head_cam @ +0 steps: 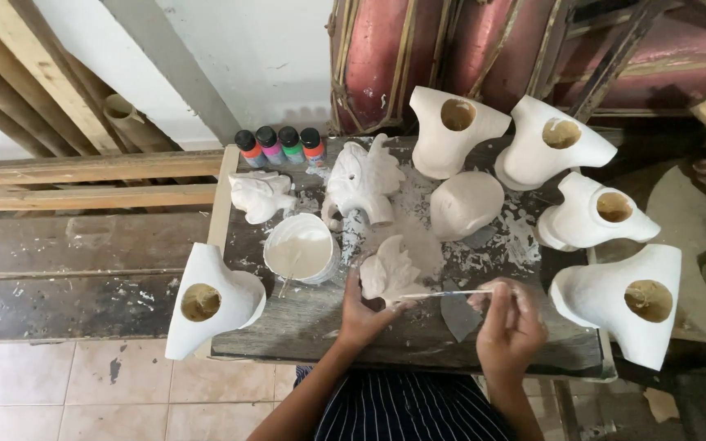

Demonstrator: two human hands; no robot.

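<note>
Centrally, white paint [297,251] in tub [323,269], brush [444,294] in right hand [510,327]

Four small paint bottles [279,147] — table's back edge.

White wall [271,57], pale tiled floor [83,392], weathered wooden bench [59,269], leaning timber planks [34,73].

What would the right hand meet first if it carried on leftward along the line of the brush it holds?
Probably the small white leaf-shaped carving that the left hand steadies: the thin brush in the right hand points straight at it, its tip at the carving's edge, though height is hard to judge.
</note>
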